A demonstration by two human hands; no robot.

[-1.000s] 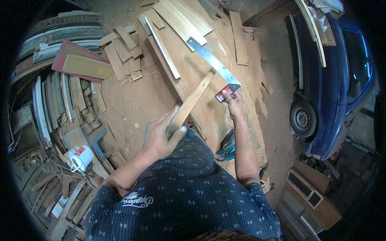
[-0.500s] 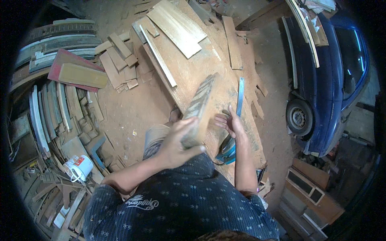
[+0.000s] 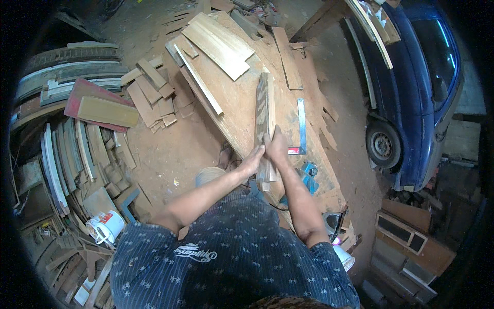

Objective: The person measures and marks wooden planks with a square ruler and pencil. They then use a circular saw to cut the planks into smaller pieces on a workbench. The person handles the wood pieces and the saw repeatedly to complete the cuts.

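A rough wooden plank, dark and mottled on one face and pale along its right edge, points away from me over the workbench. My left hand is closed on its left side near the lower end. Opposite, my right hand grips the right side, its fingers partly hidden by the wood. Just right of the plank lies an L-shaped try square with a bluish metal blade. Nearer to me, beside my right forearm, sits a teal power tool, partly covered by the arm.
Pale boards and a thin strip lie on the sawdust-covered workbench. Wood offcuts and stacked timber are on the left, near a white bucket. A blue car stands at right.
The plank has swung from a slant to nearly straight ahead. My right hand, open and apart before, has closed on it. The try square and power tool are more exposed now.
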